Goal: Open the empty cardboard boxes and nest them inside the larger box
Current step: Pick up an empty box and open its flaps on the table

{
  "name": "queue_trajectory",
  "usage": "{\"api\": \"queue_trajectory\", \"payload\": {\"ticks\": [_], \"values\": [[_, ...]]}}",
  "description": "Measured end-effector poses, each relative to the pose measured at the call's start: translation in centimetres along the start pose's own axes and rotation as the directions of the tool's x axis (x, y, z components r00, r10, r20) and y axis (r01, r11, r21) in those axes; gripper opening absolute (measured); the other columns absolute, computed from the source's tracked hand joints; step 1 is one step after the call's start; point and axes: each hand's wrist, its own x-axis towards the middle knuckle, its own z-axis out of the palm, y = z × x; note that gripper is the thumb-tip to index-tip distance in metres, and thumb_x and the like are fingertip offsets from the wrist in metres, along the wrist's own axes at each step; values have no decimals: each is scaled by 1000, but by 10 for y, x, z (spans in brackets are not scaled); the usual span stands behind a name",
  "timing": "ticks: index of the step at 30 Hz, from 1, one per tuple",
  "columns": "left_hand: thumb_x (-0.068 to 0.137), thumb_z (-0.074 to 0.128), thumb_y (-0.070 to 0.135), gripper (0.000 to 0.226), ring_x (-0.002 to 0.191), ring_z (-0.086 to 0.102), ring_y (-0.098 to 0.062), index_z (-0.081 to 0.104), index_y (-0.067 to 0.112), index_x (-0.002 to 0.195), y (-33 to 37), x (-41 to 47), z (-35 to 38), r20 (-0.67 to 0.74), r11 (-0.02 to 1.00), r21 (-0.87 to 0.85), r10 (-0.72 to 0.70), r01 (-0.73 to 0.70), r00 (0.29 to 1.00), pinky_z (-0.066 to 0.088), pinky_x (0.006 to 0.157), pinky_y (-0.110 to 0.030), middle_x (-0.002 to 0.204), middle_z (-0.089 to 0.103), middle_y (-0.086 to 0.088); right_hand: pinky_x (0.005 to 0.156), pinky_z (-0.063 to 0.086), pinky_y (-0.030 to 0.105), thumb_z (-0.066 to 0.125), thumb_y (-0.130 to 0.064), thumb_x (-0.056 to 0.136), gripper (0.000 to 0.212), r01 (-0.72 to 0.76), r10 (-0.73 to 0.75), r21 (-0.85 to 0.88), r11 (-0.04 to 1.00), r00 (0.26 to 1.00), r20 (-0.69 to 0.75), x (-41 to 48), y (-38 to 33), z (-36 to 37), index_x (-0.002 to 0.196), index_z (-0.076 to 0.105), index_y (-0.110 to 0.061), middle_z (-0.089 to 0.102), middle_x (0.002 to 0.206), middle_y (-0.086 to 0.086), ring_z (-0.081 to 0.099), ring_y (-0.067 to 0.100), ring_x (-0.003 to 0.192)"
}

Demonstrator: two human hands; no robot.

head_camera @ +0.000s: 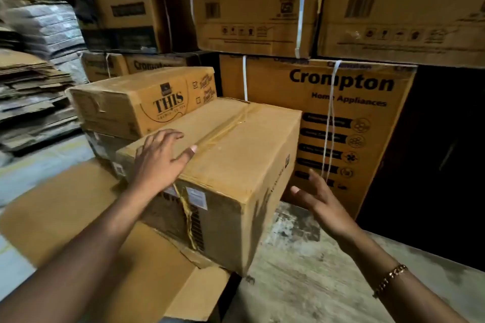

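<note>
While taped box (231, 155) runs lengthwise away (seam too) | left hand (160, 160) flat on top | right hand (319, 198) spread, apart

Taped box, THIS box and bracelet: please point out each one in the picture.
taped box (244, 155), head view, on its top face beside the tape seam.
THIS box (136, 102), head view, on its printed front face.
bracelet (390, 278), head view, on the chain at the right wrist.

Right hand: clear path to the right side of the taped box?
Probably yes. The right hand is open and hangs just off the right side of the taped box, with only bare floor below and nothing between them. The left hand already rests on top.
</note>
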Motion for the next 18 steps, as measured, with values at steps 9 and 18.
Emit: {"api": "queue_trajectory", "payload": {"ticks": [9, 18], "values": [[78, 59, 73, 91, 137, 40, -41, 40, 18, 148, -170, 49, 13, 141, 799, -145, -567, 583, 812, 37, 110, -56, 152, 41, -17, 82, 49, 49, 59, -66, 87, 77, -283, 260, 166, 945, 954, 147, 41, -28, 99, 149, 19, -45, 40, 143, -2, 44, 26, 126], [78, 76, 53, 77, 120, 56, -34, 47, 14, 138, -169, 55, 44, 253, 504, -589, -627, 632, 737, 46, 101, -46, 136, 57, -14, 86, 55, 55, 68, -45, 90, 50, -298, 290, 272, 915, 954, 72, 48, -6, 104, 126, 33, -47, 57, 124, -13, 56, 19, 115]]}}
